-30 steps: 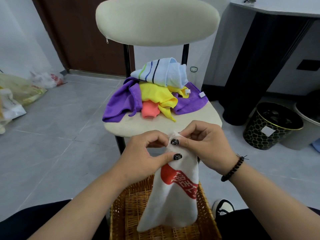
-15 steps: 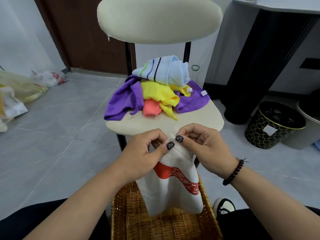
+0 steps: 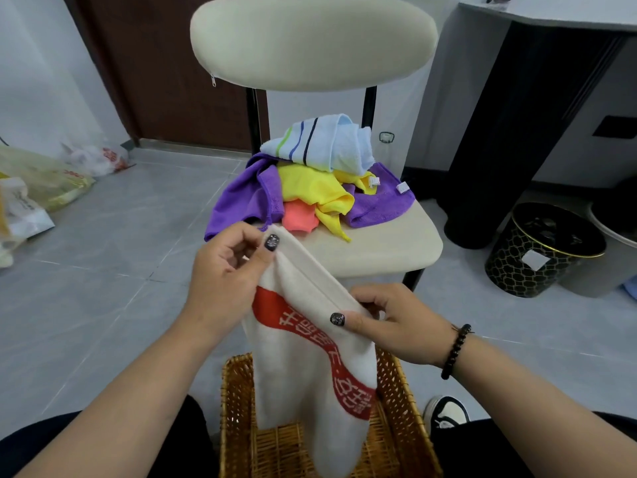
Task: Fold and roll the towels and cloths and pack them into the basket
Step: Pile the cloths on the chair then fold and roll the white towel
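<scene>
1. The white terry towel with a red printed band (image 3: 312,353) is held up over the woven wicker basket (image 3: 238,408), its lower end hanging down inside the basket's walls.
2. The top edge has now been drawn out: a second ago both hands were bunched together at one point, and now they are well apart along the hem.
3. The left hand (image 3: 224,274) has been raised above the basket toward the cream chair seat (image 3: 389,246); one upper corner is pinched between thumb and curled fingers.
4. The right hand (image 3: 396,320) has been carried lower and outward, above the basket's right rim; the hem's other end is pinched between thumb and curled fingers.
5. The edge is therefore pulled taut on a slant, and the cloth is opened flat instead of crumpled, so a first fold can probably be made next.
6. Beyond the basket, on the chair seat, the pile of loose cloths in purple, yellow, coral and striped pale blue (image 3: 310,188) is left untouched.
7. Nothing finished can be seen in the basket; the task is judged to be at its start.
</scene>
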Demonstrator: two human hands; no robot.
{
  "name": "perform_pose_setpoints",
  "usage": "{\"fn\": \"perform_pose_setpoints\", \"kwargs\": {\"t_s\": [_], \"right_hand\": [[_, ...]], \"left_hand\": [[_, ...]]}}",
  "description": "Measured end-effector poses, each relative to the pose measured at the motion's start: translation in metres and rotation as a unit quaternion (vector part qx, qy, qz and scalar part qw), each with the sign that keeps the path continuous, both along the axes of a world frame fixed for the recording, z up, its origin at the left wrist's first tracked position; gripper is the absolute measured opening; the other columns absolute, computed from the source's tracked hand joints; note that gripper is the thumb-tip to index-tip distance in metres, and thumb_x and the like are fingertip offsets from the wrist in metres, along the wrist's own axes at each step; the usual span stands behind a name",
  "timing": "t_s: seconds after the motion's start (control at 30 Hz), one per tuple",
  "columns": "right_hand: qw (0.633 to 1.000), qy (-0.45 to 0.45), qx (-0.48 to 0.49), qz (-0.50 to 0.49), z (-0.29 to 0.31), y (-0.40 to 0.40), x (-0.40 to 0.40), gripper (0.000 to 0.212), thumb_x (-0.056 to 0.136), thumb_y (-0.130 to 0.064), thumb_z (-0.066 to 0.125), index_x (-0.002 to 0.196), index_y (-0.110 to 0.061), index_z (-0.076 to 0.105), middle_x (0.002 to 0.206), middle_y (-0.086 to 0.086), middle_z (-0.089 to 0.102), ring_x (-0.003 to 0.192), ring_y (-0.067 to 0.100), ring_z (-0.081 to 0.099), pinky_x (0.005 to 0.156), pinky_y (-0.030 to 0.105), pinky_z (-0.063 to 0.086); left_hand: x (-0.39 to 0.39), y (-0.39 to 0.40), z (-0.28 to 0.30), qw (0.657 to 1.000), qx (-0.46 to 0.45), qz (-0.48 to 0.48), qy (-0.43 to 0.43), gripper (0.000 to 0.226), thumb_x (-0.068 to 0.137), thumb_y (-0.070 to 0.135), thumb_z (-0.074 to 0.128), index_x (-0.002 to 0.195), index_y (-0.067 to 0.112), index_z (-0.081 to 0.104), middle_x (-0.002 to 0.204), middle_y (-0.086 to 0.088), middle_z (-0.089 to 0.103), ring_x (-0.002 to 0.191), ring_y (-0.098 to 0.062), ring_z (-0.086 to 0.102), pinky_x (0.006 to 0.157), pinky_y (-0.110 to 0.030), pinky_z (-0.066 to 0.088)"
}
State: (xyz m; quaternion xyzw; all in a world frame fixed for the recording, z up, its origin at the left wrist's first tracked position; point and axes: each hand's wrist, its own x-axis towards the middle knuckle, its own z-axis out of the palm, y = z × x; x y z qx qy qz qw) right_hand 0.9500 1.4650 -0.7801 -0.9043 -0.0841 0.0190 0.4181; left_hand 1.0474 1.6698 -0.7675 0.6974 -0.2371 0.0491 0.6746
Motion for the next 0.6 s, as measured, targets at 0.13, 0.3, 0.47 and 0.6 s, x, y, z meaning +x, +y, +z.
{"fn": "perform_pose_setpoints", "kwargs": {"t_s": [0.13, 0.3, 0.47, 0.6], "right_hand": [[0.993, 0.037, -0.098, 0.049, -0.004, -0.002, -0.004, 0.024, 0.092, -0.045, 0.053, 0.080, -0.025, 0.057, 0.078, -0.008, 0.059, 0.070, 0.010, 0.056, 0.064, 0.032, 0.048], [0.973, 0.052, -0.216, 0.056, -0.009, -0.013, -0.007, 0.037, 0.095, -0.048, 0.044, 0.089, -0.014, 0.058, 0.085, -0.002, 0.058, 0.076, 0.014, 0.054, 0.071, 0.035, 0.048], [0.970, 0.041, -0.241, 0.002, -0.010, -0.033, -0.006, 0.039, 0.095, -0.046, 0.043, 0.093, -0.012, 0.062, 0.088, -0.005, 0.057, 0.079, 0.010, 0.052, 0.070, 0.020, 0.041], [0.974, 0.017, -0.219, -0.048, -0.007, -0.053, -0.004, 0.025, 0.096, -0.034, 0.048, 0.082, -0.016, 0.059, 0.081, -0.008, 0.054, 0.075, 0.011, 0.051, 0.064, 0.015, 0.037]], "left_hand": [[0.010, 0.014, -0.006, 0.996, -0.023, 0.077, 0.030, 0.020, 0.088, 0.009, 0.063, 0.070, 0.016, 0.058, 0.060, 0.011, 0.056, 0.059, -0.004, 0.046, 0.058, -0.016, 0.039], [0.023, 0.037, -0.012, 0.982, -0.055, 0.166, 0.066, 0.021, 0.089, 0.008, 0.062, 0.071, 0.018, 0.058, 0.053, 0.016, 0.059, 0.051, 0.003, 0.048, 0.052, -0.010, 0.040], [0.030, 0.053, -0.016, 0.973, -0.063, 0.202, 0.094, 0.021, 0.089, 0.009, 0.063, 0.070, 0.019, 0.059, 0.051, 0.018, 0.060, 0.049, 0.005, 0.049, 0.051, -0.007, 0.040], [0.030, 0.056, -0.017, 0.970, -0.055, 0.213, 0.107, 0.021, 0.088, 0.006, 0.063, 0.072, 0.019, 0.060, 0.050, 0.018, 0.060, 0.048, 0.006, 0.050, 0.052, -0.005, 0.040]]}}
